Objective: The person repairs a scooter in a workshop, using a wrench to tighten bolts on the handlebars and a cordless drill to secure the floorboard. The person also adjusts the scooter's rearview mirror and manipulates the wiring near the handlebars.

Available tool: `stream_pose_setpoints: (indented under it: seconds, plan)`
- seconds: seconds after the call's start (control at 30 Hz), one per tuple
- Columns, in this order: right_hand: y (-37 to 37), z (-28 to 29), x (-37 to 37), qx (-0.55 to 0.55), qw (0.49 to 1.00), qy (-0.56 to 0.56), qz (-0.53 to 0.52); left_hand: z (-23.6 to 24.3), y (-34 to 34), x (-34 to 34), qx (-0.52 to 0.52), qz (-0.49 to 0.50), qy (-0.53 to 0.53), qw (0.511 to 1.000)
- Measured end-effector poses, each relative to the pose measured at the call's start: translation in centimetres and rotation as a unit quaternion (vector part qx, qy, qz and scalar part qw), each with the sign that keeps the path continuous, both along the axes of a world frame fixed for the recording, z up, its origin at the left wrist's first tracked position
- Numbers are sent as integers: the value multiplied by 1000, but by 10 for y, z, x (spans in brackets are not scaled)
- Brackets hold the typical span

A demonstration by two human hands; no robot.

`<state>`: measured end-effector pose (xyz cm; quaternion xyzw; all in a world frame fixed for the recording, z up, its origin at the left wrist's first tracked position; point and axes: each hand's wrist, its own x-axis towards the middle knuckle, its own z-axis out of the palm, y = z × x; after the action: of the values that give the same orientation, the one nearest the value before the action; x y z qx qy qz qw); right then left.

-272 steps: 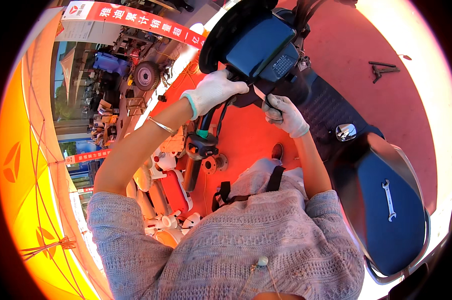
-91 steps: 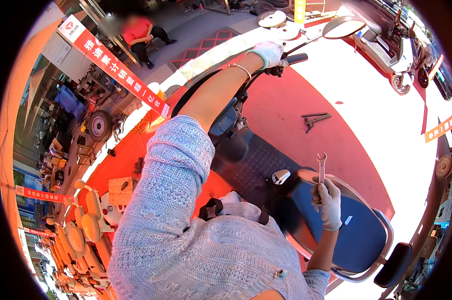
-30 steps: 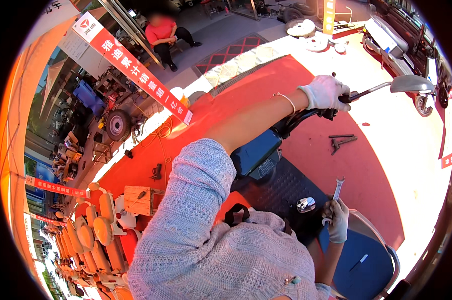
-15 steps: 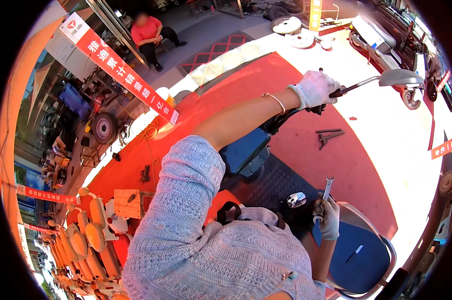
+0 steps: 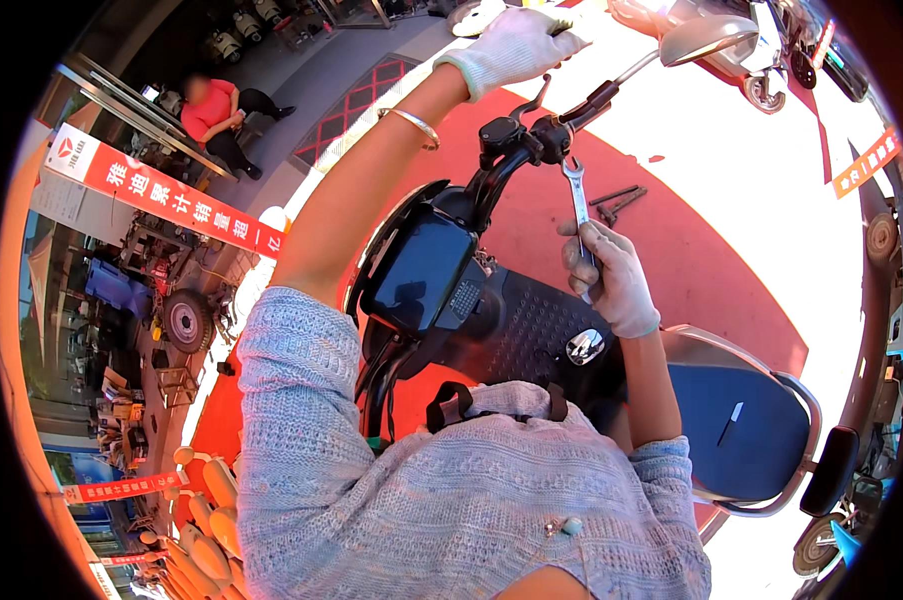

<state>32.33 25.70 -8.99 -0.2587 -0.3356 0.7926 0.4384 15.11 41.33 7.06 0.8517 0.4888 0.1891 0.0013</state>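
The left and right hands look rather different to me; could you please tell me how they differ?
The right hand is closed around a silver open-ended wrench; no wrench shows in the left hand. The left hand is on an arm stretched far forward, while the right hand is nearer the body. A metal bangle circles the left wrist; none shows at the right hand. Both hands wear whitish knit gloves.
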Motion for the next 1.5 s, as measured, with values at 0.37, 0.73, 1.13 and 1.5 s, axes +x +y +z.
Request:
stream_pose_setpoints:
  seconds: [0.37,0.73,1.13,1.5]
  plan:
    - [34,-2,-85,-53,987,95,-121,-2,-198,-110,-64,118,-121,983]
    - [43,-9,-70,-34,989,53,-134,-48,-381,-141,-190,343,-306,867]
    - [54,-4,-56,32,993,-94,-71,-93,-483,-96,-220,504,-217,807]
    - [56,-9,-71,183,834,-476,-210,-127,-518,-129,-389,259,-586,662]
